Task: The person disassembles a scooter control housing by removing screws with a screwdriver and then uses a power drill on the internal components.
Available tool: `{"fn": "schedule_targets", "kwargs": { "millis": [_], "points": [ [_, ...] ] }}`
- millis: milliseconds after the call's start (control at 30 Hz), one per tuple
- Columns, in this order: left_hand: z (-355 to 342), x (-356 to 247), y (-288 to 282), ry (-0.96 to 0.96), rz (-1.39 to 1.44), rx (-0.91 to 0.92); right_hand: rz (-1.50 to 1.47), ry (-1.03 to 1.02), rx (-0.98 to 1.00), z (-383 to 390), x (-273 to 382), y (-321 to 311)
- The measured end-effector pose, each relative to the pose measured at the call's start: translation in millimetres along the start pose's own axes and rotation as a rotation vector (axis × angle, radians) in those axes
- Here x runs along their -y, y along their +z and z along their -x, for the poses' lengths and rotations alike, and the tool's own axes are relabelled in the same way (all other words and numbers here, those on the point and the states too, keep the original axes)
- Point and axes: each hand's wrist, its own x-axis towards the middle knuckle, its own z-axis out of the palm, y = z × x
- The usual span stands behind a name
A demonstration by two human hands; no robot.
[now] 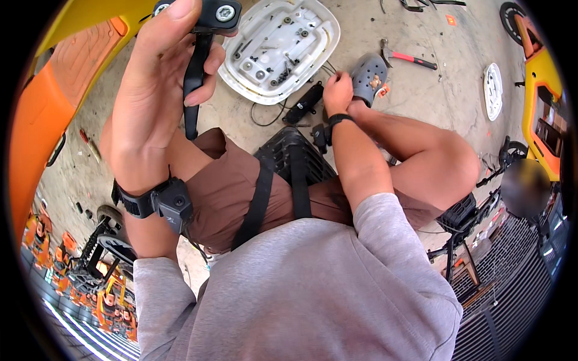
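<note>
Raised at the upper left, my left hand (147, 90) is closed around a black brake lever (196, 84). The lever's blade points down past my fingers, and its clamp end, with silver hex bolts, sits at the frame's top edge. My right hand (338, 93) is low beside a grey clog (369, 78) on my foot, its fingers pinched together. A thin black cable (329, 67) runs to those fingertips, which are partly hidden. Near that hand, a black elongated part (304, 103) with a cable lies on the floor.
A white plastic tray (232, 81) holds loose screws, washers and small fittings. Beyond the clog lies a red-handled hammer (412, 58). Yellow-orange machine bodies (72, 90) stand at the left and right edges. A screwdriver (90, 144) and a small white cover (493, 91) rest on the concrete.
</note>
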Motion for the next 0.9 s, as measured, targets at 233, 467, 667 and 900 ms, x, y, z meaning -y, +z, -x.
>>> {"fn": "schedule_targets", "kwargs": {
  "millis": [233, 467, 667, 900],
  "points": [
    [-5.1, 1.6, 6.8, 0.007, -0.076, -0.024, -0.057, 0.231, 0.209, 73.0, -6.4, 1.2],
    [-3.6, -10.4, 21.7, -0.056, 0.057, -0.099, -0.4, 0.527, 0.71, 12.8, -43.3, -17.5],
    [1.8, -19.2, 19.5, -0.027, 0.082, -0.07, -0.047, 0.413, 1.1, 5.1, -49.6, -30.6],
    [7.7, -20.4, 22.8, -0.066, 0.126, -0.15, 0.434, -0.14, 1.008, 29.1, -60.0, -26.5]
  ]
}}
